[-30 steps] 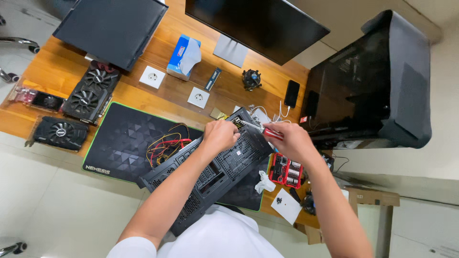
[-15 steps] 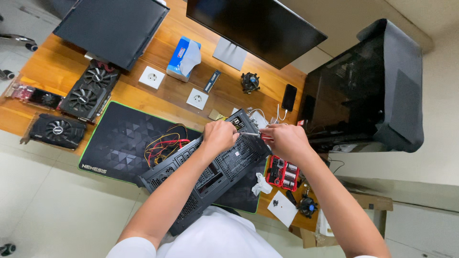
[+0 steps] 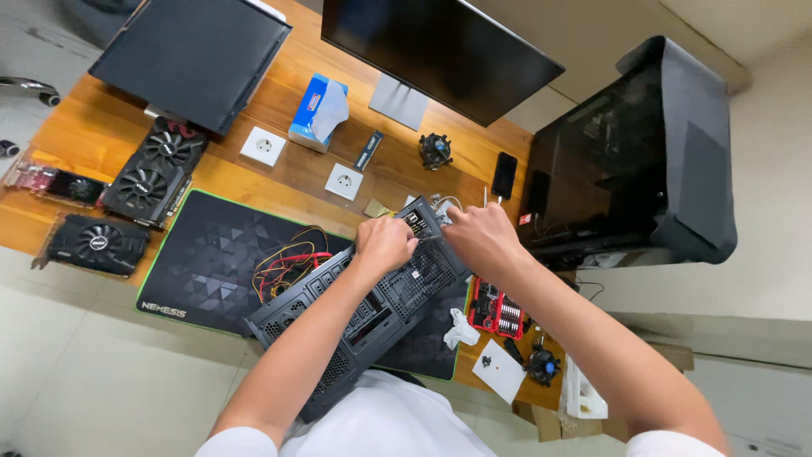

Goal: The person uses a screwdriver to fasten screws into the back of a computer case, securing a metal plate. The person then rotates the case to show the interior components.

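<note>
The computer case lies on its side on the black desk mat, which rests on the wooden tabletop. Both hands work at the far upper corner of the case. The left hand is curled closed over the top edge of the case and presses it down. The right hand is closed with the fingers bunched at the same corner; whatever it pinches is hidden, so the part cannot be identified. A bundle of red and yellow wires spills from the open side of the case onto the mat.

For work at this corner, the left hand is best kept as a brace, so that the case does not rock on the mat. The right hand should apply small, straight force, in line with the fitting, rather than prying sideways. The loose wires should stay well away from the corner. The red bit set lies just beside the case, near the right forearm. Three graphics cards lie well apart at the left of the tabletop.
</note>
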